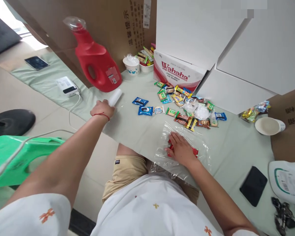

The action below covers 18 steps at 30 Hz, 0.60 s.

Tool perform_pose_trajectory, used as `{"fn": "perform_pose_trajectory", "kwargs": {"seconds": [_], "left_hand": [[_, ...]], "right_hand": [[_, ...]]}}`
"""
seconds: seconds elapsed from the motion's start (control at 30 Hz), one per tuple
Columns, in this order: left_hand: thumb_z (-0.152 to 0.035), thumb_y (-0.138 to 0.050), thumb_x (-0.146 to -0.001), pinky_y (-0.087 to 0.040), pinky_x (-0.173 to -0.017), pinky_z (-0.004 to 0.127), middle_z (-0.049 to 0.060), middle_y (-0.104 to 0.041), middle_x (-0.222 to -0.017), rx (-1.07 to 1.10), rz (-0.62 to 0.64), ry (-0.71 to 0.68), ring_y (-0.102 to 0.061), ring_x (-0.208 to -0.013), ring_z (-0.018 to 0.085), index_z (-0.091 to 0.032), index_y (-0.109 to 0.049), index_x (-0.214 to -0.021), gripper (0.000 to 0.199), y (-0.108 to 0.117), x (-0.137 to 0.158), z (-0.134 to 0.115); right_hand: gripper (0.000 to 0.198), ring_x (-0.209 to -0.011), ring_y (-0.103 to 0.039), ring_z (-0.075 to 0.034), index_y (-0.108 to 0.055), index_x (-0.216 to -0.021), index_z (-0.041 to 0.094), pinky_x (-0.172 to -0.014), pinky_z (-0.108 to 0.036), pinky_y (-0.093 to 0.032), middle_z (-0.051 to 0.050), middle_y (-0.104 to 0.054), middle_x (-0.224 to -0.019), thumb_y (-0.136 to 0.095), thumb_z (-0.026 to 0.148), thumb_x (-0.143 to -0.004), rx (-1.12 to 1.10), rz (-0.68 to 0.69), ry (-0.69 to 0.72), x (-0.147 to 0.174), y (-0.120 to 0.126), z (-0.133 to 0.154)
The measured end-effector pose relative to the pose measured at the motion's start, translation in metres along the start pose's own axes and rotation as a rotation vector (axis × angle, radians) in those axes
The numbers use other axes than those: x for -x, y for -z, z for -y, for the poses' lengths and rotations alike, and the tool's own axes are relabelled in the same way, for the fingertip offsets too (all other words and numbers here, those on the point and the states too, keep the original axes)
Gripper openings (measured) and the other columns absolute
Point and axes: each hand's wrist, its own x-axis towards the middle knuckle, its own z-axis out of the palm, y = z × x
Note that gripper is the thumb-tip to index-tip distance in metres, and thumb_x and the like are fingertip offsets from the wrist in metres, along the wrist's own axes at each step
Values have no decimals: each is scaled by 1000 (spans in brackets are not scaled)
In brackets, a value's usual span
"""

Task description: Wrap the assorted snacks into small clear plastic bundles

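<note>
At the table's left edge, my left hand (102, 109) is closed round a white roll (115, 97) that points away to the right. My right hand (180, 149) lies flat with fingers stretched over red wrapped packets (195, 152), which sit in or under a clear plastic bag (203, 146); which of the two I cannot tell. The bag's near end hangs over the front edge. Beyond it spreads a pile of small wrapped snacks (179, 100). Two blue packets, one of them this blue snack packet (145, 110), and a white packet (158, 109) lie left of the pile.
A large red jug (98, 65) stands behind my left hand, near a paper cup (131, 65). A Wahaha carton (178, 70) and white boxes back the table. A white power bank (67, 87) with a cable lies left; a black phone (253, 186) and keys (284, 214) lie right.
</note>
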Motion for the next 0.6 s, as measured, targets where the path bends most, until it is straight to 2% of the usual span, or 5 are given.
{"fn": "perform_pose_trajectory", "kwargs": {"seconds": [0.13,0.3,0.43,0.53,0.6], "left_hand": [[-52,-46,-101,-49,-98,59,23,-48,-142,-14,20,38,-52,-127,41,-2,-47,-134,59,-4,-12,-1],[-56,-58,-95,-42,-104,64,30,-35,-152,-2,-247,48,-35,-140,45,4,-33,-144,81,-3,0,-8],[-44,-46,-102,-41,-108,48,20,-43,-146,105,-489,-239,-39,-136,34,-4,-45,-139,55,-8,41,-28],[-34,-42,-102,-46,-100,38,14,-58,-120,247,-455,-443,-55,-117,27,-11,-66,-110,34,-36,88,-56],[-32,-43,-100,-49,-94,39,13,-63,-107,353,-421,-545,-59,-106,26,-14,-69,-97,31,-65,124,-77]], "right_hand": [[74,-153,-28,-32,-42,-155,13,-126,-53,-20,-15,-37,-163,-42,62,-100,-2,39,-7,-6,6,5],[72,-153,-29,-31,-40,-157,17,-126,-54,-18,-13,-34,-164,-37,63,-101,-114,42,24,-7,31,0],[57,-139,-49,-28,-50,-149,19,-117,-48,-37,-13,-55,-149,-35,51,-105,-243,-210,-77,10,61,-24],[49,-123,-58,-29,-60,-139,21,-106,-47,-48,-14,-67,-130,-37,46,-105,-236,-382,-214,29,64,-32],[49,-123,-56,-31,-60,-139,20,-106,-49,-47,-14,-66,-131,-44,48,-103,-193,-349,-174,38,51,-26]]}}
